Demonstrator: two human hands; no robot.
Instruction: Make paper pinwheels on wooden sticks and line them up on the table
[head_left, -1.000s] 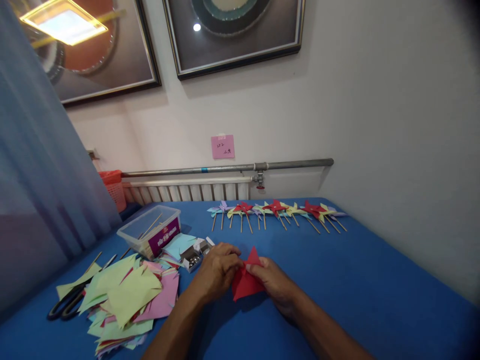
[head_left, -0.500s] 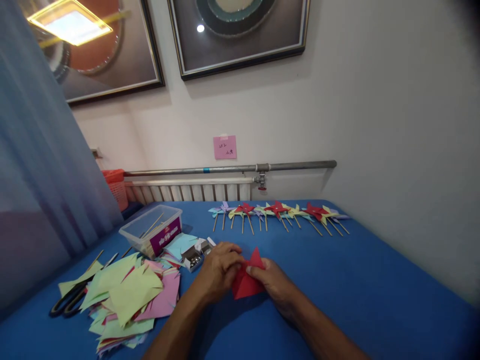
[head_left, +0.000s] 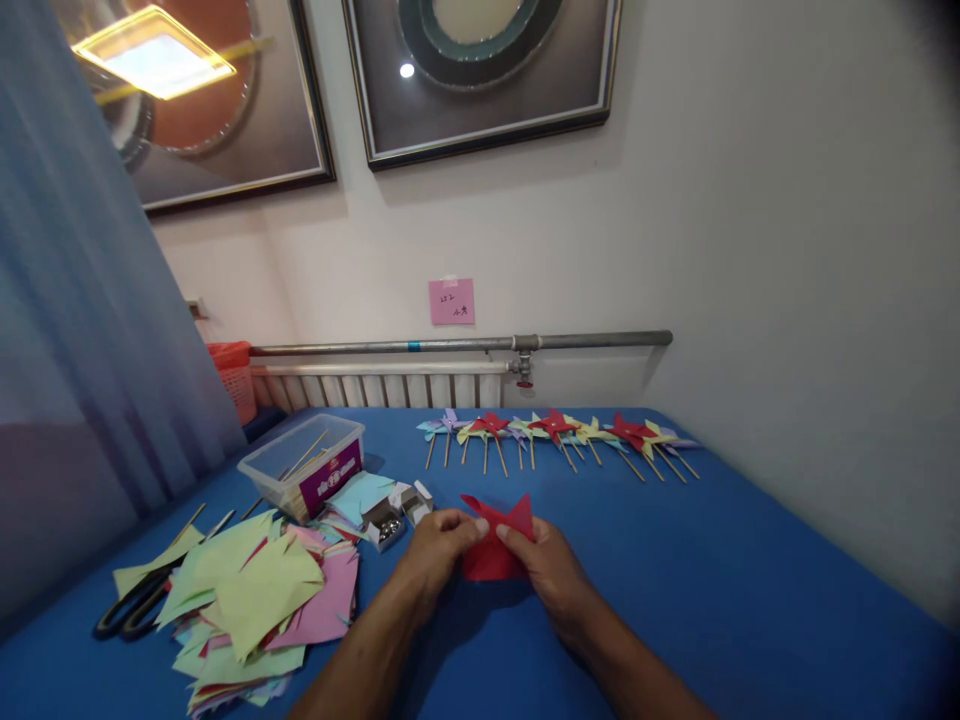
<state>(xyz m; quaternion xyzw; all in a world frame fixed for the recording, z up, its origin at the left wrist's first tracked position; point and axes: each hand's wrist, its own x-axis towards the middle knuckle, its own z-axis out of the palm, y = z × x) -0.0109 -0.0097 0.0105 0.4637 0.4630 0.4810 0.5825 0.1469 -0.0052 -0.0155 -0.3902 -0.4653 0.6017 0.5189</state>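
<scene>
Between my hands, above the blue table [head_left: 615,600], is a red paper square [head_left: 493,562] with cut corners, some of them bent up into points. My left hand [head_left: 442,545] pinches its left side, thumb on top. My right hand [head_left: 551,570] grips the right side, its thumb pressed near the middle; the fingers underneath are hidden. Just beyond my left hand lies a small open box of metal pins [head_left: 386,528], with another small white box [head_left: 417,500] beside it. To the left a loose pile of cut paper squares [head_left: 270,590] spreads out in several colours.
A clear plastic tub [head_left: 259,478] holding thin sticks stands at the back left. Black-handled scissors [head_left: 131,610] lie left of the pile. Finished paper pinwheels [head_left: 555,424] on sticks line the far edge. A blue curtain [head_left: 97,330] hangs at the left; a pipe [head_left: 600,340] runs along the wall.
My left hand has shifted its hold to the paper's left edge, its thumb now on top. The red paper has turned a little, and two points now stand up at its far side.
</scene>
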